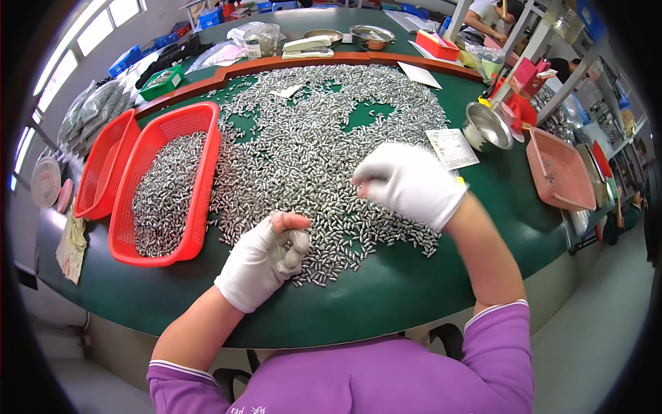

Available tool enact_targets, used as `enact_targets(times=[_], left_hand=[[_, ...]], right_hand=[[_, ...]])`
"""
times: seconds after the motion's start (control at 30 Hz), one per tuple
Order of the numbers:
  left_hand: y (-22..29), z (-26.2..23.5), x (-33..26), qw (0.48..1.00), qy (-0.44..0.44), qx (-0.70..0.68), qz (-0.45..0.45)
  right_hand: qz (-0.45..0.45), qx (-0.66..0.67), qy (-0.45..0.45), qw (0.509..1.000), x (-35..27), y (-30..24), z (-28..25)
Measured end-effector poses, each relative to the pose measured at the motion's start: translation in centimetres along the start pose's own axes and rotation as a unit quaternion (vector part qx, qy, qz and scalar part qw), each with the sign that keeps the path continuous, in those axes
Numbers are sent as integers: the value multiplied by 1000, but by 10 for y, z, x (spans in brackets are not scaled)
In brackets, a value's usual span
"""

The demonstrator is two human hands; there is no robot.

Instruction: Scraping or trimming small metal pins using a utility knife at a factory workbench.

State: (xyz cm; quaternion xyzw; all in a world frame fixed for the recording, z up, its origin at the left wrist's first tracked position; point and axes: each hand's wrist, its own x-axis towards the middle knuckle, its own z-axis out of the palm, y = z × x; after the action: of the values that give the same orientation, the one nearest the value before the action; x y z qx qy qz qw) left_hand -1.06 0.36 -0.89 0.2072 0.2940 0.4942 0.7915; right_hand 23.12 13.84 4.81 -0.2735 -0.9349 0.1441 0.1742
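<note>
A wide spread of small silvery metal parts point(296, 165) covers the middle of the green table point(331, 303). At the near edge of this spread is my left hand point(265, 259) in a white glove with bare fingertips. Its fingers curl in, and a few of the metal parts show between thumb and fingers. My right hand point(410, 183), gloved the same way and slightly blurred, hovers over the right part of the spread. Its fingers are bent toward the thumb; whatever they hold is hidden.
At left stands a red plastic basket point(209, 172) heaped with the same parts, beside another red basket point(103, 165). A paper slip point(452, 148) and a metal bowl point(488, 126) lie right. Further right is a pink tray point(562, 169). A stapler point(307, 47) sits behind the wooden rim.
</note>
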Motion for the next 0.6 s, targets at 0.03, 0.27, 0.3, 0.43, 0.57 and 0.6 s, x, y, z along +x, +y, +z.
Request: enact_targets(times=[0.03, 0.27, 0.3, 0.43, 0.57, 0.6], left_hand=[[-1, 2, 1, 1000, -2, 0, -3], [-3, 9, -1, 999, -16, 29, -5], [-3, 9, -1, 1000, -19, 24, -7], [-3, 7, -1, 999, -12, 36, -21], [-3, 10, 0, 996, -16, 79, -43], [-4, 12, -1, 996, -14, 79, -42]], right_hand=[[20, -21, -51, 998, -3, -20, 13], [-3, -123, 4, 992, -3, -29, 64], [2, -114, 3, 993, -3, -29, 63], [-56, 20, 80, 995, -2, -31, 49], [-131, 113, 108, 979, -3, -46, 38], [-141, 121, 117, 976, -3, -49, 38]])
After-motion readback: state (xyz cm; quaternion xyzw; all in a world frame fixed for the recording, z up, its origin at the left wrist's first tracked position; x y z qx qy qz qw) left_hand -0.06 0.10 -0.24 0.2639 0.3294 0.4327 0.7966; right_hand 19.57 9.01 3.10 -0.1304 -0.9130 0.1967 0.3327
